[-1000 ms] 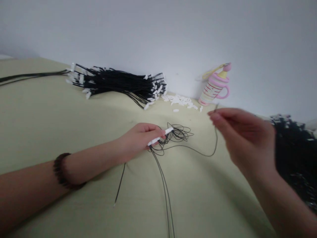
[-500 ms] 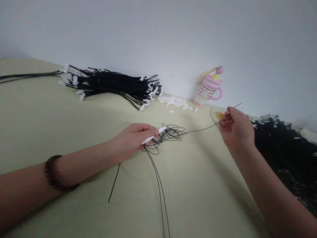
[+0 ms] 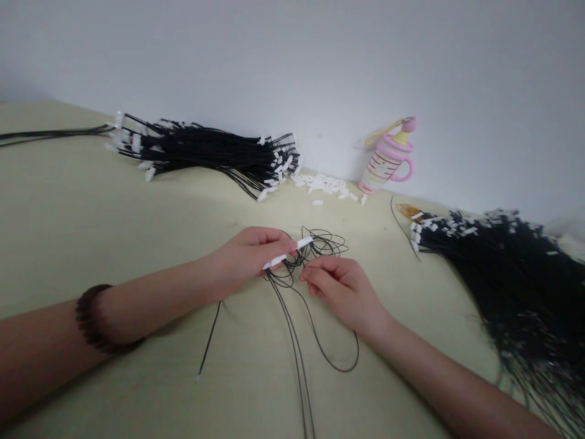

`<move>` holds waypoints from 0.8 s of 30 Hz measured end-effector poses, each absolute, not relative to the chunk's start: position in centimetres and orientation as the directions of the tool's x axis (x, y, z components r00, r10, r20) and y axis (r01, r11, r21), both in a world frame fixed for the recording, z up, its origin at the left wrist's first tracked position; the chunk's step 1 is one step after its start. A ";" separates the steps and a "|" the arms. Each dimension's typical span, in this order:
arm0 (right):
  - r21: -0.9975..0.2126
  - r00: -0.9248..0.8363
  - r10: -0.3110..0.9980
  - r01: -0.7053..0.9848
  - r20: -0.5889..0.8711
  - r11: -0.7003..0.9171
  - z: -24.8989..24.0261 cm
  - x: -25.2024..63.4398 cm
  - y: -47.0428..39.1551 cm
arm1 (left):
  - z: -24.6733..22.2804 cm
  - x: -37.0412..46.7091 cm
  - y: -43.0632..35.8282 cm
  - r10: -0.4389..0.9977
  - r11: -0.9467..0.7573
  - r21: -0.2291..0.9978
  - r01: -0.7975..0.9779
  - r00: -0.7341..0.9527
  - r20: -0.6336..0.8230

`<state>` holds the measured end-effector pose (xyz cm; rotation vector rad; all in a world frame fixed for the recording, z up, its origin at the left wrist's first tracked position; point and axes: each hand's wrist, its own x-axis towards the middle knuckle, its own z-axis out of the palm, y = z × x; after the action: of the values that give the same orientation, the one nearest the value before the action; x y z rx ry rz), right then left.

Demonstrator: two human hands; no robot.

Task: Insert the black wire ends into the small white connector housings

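My left hand [image 3: 249,256] is closed on white plastic connectors [image 3: 275,262] with thin black wires attached. Looped black wire [image 3: 336,236] bunches up just beyond its fingertips. Two long strands [image 3: 292,341] run from the connectors toward the near edge of the view, and a short wire end [image 3: 210,338] sticks out below the left wrist. Close by on the right, my right hand [image 3: 347,292] pinches a thin black wire beside the bunch; its fingers partly cover the grip point. A slack wire loop [image 3: 340,369] hangs below that hand.
Against the wall lie a bundle of black cables [image 3: 205,149] with white ends and scattered small white pieces [image 3: 324,184]. A pink cup-shaped ornament [image 3: 384,164] leans there. A large black wire pile [image 3: 512,274] covers the right side, near an orange-brown coil [image 3: 406,211].
My right hand has come from the far right to beside my left hand, and the wire it had pulled straight now hangs in a loop. My left hand has barely moved.
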<state>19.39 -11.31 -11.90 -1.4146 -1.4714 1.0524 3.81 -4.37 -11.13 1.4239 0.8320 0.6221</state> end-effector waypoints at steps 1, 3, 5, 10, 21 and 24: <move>-0.948 -0.031 0.999 0.317 0.007 0.017 -12.1 19.4 -11.3 | -11.2 3.8 -4.4 0.802 0.071 0.991 0.111 0.585 -0.123; -0.950 -0.047 0.999 0.312 0.002 0.017 -12.2 19.4 -11.1 | -11.2 3.9 -4.4 0.805 0.068 0.991 0.116 0.580 -0.123; -0.954 -0.078 0.997 0.298 -0.003 0.021 -12.2 19.4 -11.1 | -11.2 3.9 -4.5 0.804 0.059 0.991 0.117 0.583 -0.117; -0.964 -0.138 0.990 0.264 -0.011 0.026 -12.2 19.2 -11.2 | -11.1 3.9 -4.6 0.796 0.019 0.993 0.117 0.599 -0.086; -0.953 -0.084 0.996 0.302 0.003 0.029 -12.5 19.3 -11.2 | -11.2 3.9 -4.6 0.799 0.022 0.992 0.126 0.594 -0.094; -0.955 -0.082 0.997 0.295 0.003 0.028 -12.6 19.3 -11.2 | -11.2 3.9 -4.6 0.795 0.036 0.993 0.112 0.598 -0.096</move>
<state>19.32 -11.24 -12.61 -1.3758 -1.4980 1.1003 3.87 -4.60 -11.20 1.4639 0.8152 0.6264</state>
